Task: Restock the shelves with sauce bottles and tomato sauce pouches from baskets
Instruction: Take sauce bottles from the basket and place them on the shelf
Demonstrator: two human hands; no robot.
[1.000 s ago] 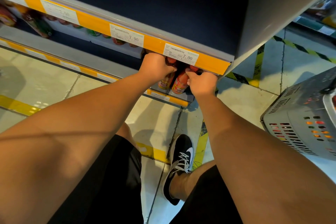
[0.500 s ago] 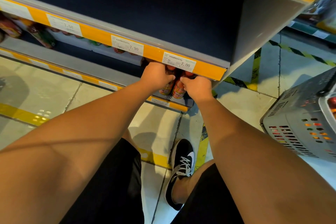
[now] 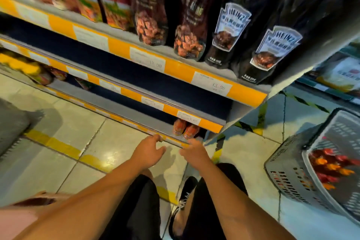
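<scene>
Bottles [image 3: 185,129] upright on bottom shelf [image 3: 120,101] — caps hidden, hands [image 3: 149,153] empty.

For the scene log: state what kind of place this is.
Most likely a supermarket aisle. Shelves carry yellow price strips with printed price tags, branded sauce pouches stand in a row, and a grey shopping basket of red-capped bottles sits on the tiled floor.

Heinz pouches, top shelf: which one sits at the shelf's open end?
The right Heinz pouch, next to the shelf's end panel. The other Heinz pouch stands inboard, beside the brown pouches.
</scene>
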